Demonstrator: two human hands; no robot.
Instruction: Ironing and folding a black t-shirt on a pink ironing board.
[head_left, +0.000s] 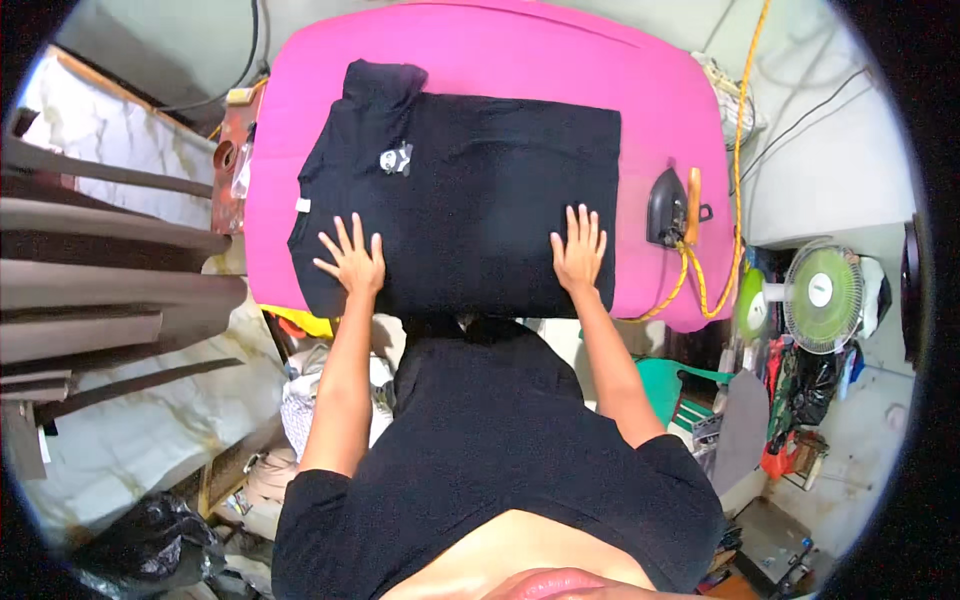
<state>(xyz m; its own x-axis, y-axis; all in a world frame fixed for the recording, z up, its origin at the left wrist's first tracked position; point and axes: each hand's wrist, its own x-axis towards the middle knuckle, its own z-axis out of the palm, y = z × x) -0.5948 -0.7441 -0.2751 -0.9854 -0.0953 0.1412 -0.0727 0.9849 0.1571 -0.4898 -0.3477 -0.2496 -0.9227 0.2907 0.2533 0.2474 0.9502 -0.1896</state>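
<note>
A black T-shirt (480, 195) lies spread sideways on a pink cloth-covered ironing table (540, 52). Its neckline, with a white tag (303, 205), is on the left and its hem on the right. A small white panda print (395, 160) shows on the chest. My left hand (355, 259) rests flat on the fabric near the neckline, fingers spread. Close to the hem, my right hand (580, 247) also presses flat with fingers apart. To the right of the shirt, an iron (667, 208) with a wooden handle (694, 204) sits on the pink cover.
A yellow cord (739, 172) runs from the iron over the table's right edge and upward. At right stand a green fan (823, 292) and a green plastic chair (664, 390). A reddish-brown board (229, 180) adjoins the table's left end. Light-coloured clothes (300, 397) lie below at left.
</note>
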